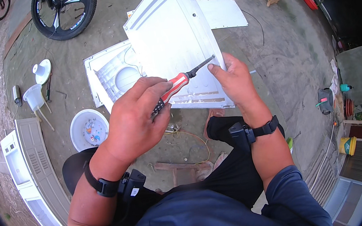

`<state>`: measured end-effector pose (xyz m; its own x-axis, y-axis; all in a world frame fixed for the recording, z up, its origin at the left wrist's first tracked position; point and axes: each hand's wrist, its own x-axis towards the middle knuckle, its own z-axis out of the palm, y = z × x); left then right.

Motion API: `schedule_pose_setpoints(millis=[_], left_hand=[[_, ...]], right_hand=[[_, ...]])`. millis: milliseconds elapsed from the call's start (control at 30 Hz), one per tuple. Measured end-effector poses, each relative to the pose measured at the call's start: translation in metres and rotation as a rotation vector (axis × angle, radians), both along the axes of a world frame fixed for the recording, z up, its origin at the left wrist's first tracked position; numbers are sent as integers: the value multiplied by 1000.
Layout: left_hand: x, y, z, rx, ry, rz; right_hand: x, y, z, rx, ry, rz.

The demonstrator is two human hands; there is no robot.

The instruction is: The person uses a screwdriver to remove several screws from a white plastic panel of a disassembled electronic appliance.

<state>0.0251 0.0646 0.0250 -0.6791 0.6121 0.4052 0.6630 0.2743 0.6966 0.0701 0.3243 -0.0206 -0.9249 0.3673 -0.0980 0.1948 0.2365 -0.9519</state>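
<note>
My left hand (137,112) is wrapped round a screwdriver (176,87) with a red and white handle and a dark, white-specked butt. Its shaft points up and right, and the tip lies over the right edge of a white panel (165,28), near my right thumb. Whether the tip touches the panel, I cannot tell. My right hand (235,78) grips that edge, thumb on the near face and the other fingers mostly hidden behind. The panel stands tilted before me, with a dark hole higher up its edge. Behind it lies a white moulded part (109,72) with a round recess.
Another white panel (227,13) lies at the far right. A white basin (89,128), a pale jug (34,96) and a white and grey appliance casing (41,163) are on the left. Beyond stands a bicycle wheel (65,14). A yellow bucket (347,146) sits right.
</note>
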Motion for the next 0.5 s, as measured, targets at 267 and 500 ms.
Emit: schedule_pose_setpoints(millis=[267,500], left_hand=[[0,0,-2,-19,-39,23],[-1,-5,-6,-21,-312,59]], right_hand=[[0,-1,0,-9,-3,-6],[0,0,-5,109,-3,15]])
